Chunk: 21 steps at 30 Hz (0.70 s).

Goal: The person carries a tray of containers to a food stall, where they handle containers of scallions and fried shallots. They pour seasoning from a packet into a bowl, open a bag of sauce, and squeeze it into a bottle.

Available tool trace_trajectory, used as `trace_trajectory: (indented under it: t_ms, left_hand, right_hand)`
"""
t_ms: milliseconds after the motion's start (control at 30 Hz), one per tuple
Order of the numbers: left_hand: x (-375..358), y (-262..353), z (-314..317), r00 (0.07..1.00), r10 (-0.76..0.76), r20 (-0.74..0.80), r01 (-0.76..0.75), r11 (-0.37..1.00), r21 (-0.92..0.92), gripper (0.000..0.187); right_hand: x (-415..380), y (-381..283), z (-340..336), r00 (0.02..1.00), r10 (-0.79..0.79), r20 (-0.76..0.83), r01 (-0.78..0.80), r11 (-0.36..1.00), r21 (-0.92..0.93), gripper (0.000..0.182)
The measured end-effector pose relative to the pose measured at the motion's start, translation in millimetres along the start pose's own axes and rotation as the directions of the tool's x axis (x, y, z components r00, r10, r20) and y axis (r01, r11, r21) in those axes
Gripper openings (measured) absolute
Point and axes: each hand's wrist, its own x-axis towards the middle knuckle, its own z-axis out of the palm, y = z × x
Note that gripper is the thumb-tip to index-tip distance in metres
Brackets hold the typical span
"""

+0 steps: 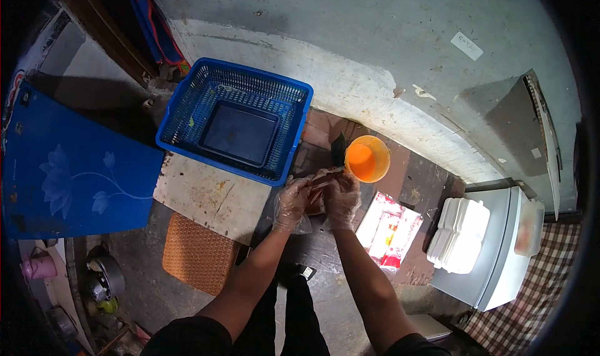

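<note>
Both of my hands wear clear, crinkled plastic gloves and meet over the dark table. My left hand (292, 203) is closed, fingers curled inward. Beside it my right hand (344, 200) is also closed, its fingers bent toward the left. Between them shows a brownish-red thing (317, 200), mostly covered by the fingers, so I cannot make out its kind. Just beyond my right hand stands a yellowish plastic tub (379, 163) with orange liquid in it. To the right lie red-and-white printed packets (389, 231).
A blue plastic basket (178, 121) with a dark tray (240, 134) inside sits back left on a pale board (212, 196). Stacked white foam boxes (459, 234) stand on a grey-white cabinet (500, 250) at right. A wall (375, 56) bounds the back; a woven stool top (197, 253) is lower left.
</note>
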Motion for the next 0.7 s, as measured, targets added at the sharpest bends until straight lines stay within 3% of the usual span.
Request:
trace_trajectory:
  t_ms: [33,67,100,133,233,300,433,500,533,600,700]
  left_hand:
    - [-1,-4,0,1.000,-0.002,0.001,0.002,1.000,0.000,0.014]
    - [-1,-13,-1,1.000,0.002,0.027,-0.002,1.000,-0.012,0.015]
    - [-2,-17,-1,0.999,0.005,0.054,-0.004,1.000,-0.024,0.016]
    - [-3,-17,-2,0.999,0.004,0.054,-0.002,1.000,-0.025,0.016]
    - [-1,-4,-4,0.994,0.073,0.076,-0.074,0.997,0.002,0.016]
    - [2,6,-7,0.995,0.002,0.096,-0.010,0.996,0.085,0.016]
    - [3,10,-8,0.992,-0.028,0.125,0.027,1.000,0.015,0.017]
    - [3,21,-10,0.952,-0.244,0.183,0.265,0.959,-0.097,0.018]
    - [4,18,-12,0.952,-0.245,0.186,0.265,0.960,-0.093,0.018]
    - [4,9,-15,0.971,-0.087,0.221,0.079,0.996,0.045,0.019]
    - [0,-3,-14,0.962,-0.162,0.222,0.185,0.979,-0.088,0.020]
  right_hand:
    - [-5,-29,-3,1.000,-0.022,-0.001,0.021,0.992,-0.126,0.038]
    - [-6,-50,-7,1.000,-0.021,-0.002,0.020,0.992,-0.128,0.038]
    - [-4,-68,-12,0.967,-0.230,0.108,0.254,0.877,-0.409,0.036]
    - [0,-75,-16,0.883,-0.384,0.270,0.465,0.635,-0.617,0.035]
    - [10,-72,-22,0.828,-0.396,0.398,0.560,0.628,-0.541,0.029]
    - [13,-65,-25,0.799,-0.431,0.419,0.601,0.584,-0.545,0.025]
    - [15,-52,-29,0.781,-0.450,0.432,0.624,0.544,-0.561,0.022]
    - [15,-52,-28,0.790,-0.432,0.435,0.613,0.555,-0.562,0.023]
    - [15,-55,-28,0.797,-0.412,0.442,0.604,0.563,-0.564,0.024]
    - [15,-63,-28,0.797,-0.404,0.449,0.604,0.555,-0.572,0.025]
    - [16,-73,-28,0.758,-0.423,0.496,0.652,0.517,-0.555,0.027]
